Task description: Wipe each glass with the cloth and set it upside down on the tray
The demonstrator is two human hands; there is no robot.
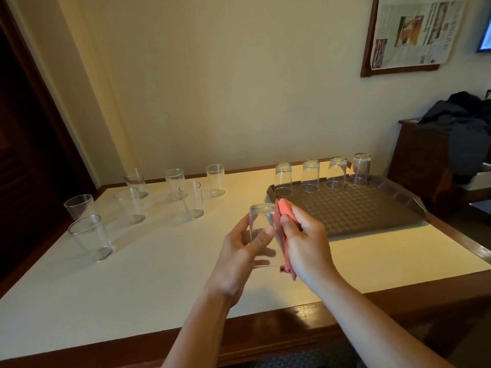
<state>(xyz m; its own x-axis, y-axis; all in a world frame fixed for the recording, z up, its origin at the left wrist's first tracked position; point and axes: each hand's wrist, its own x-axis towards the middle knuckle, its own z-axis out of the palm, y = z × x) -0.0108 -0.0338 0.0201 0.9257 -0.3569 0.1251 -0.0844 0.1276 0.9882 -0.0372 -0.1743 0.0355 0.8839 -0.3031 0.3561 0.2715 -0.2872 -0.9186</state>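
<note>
Just in front of the tray (372, 208), the glass (261, 229) sits in the left hand (239, 258)'s curled grip, so the right hand (305, 243), bunching the pink cloth (283, 211), can rub its side. Four done glasses (310, 175) drain upside down along the tray's back edge; seven wait on the worktop (159, 274) left.

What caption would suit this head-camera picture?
Left hand holds a glass while the right hand wipes it with a red cloth; four glasses stand inverted on the tray.
</note>
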